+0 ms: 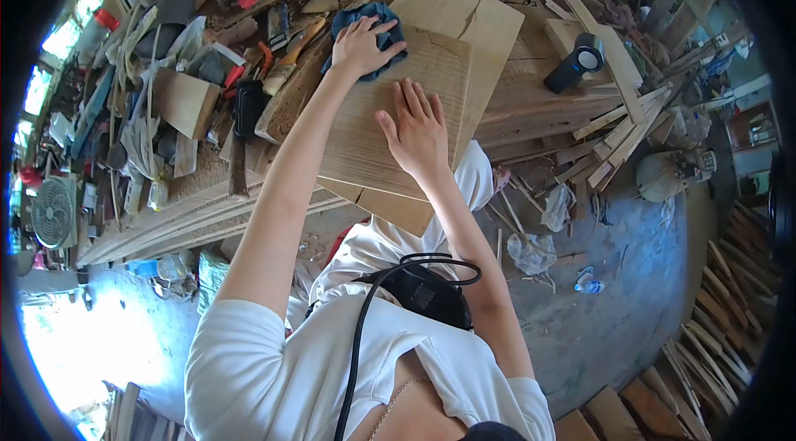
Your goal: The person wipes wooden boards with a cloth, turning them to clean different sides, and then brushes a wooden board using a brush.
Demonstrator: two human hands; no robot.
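Observation:
My left hand [358, 48] presses on a bunched dark blue cloth [390, 20], its fingers curved over it with the thumb out to the side. The cloth rests at the upper left corner of a flat wooden board [365, 138] with visible grain. On the same board, further right and nearer to me, lies my right hand [414, 128], palm down, fingers stretched out, with nothing in it. A larger pale wooden sheet [489, 31] with a crack shows under the board.
Left of the board are a paintbrush [286, 72], a hammer [239, 151] and a wooden block [184, 101]. A dark cylindrical device [574, 64] stands to the right near wood strips [618, 68]. A black cable [358, 341] hangs across my front.

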